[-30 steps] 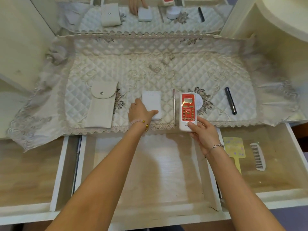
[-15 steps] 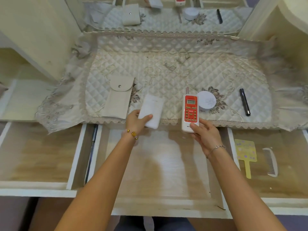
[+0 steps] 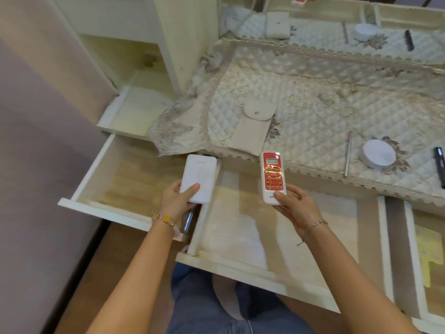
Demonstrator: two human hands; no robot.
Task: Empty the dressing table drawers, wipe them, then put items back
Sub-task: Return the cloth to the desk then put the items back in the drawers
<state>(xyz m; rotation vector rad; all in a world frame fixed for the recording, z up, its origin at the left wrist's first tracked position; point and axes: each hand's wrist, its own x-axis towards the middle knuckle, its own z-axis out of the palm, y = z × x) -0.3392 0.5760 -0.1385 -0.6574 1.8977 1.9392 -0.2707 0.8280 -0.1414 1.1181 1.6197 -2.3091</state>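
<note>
Off the quilt (image 3: 325,104) now: flat white slab (image 3: 199,177) in left grip (image 3: 174,201), red remote (image 3: 273,175) in right grip (image 3: 297,208).

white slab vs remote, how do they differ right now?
The slab is plain white; the remote has a red face with buttons and a small screen. The slab is wider; the remote is narrower. The left hand holds the slab over the left drawer; the right hand holds the remote over the middle drawer. Shared: each is gripped at its near end, thumb on top.
</note>
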